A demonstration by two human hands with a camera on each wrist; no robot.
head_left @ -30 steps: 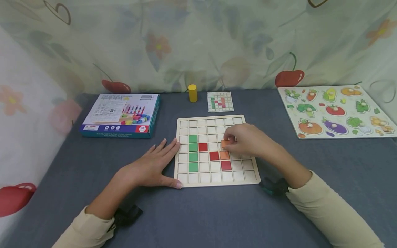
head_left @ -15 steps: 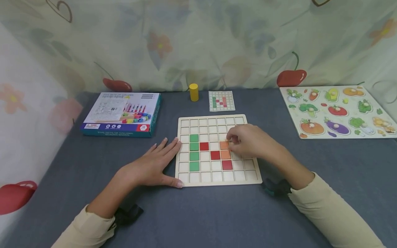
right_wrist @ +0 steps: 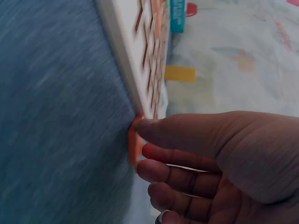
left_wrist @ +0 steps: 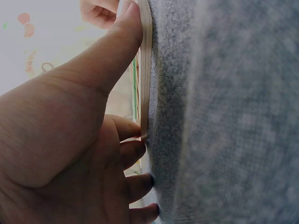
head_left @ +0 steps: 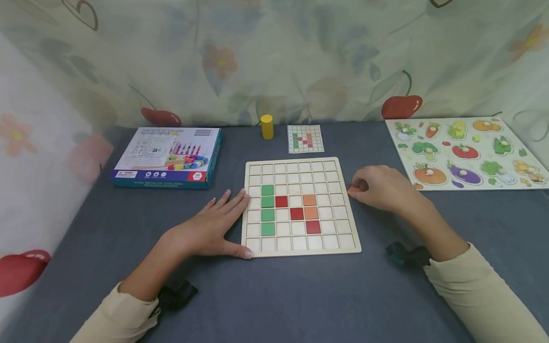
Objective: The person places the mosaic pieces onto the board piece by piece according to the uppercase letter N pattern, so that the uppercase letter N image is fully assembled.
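A square wooden grid board lies on the table with green tiles in a column. Red tiles step diagonally beside it, and two orange tiles sit one above the other. My left hand rests along the board's left edge, fingers spread and thumb at the near corner; the left wrist view shows the thumb against the wooden side. Just off the board's right edge, my right hand pinches a loose orange tile between thumb and fingertips, close over the table.
Behind the board are a small card with a printed coloured grid and a yellow cylinder. A toy box lies at the back left, a vegetable puzzle board at the back right. A floral cloth hangs behind.
My right hand let go of an orange tile in a cell above the other orange one. It has since moved right, off the board, and pinches another orange tile. The left hand stays put.
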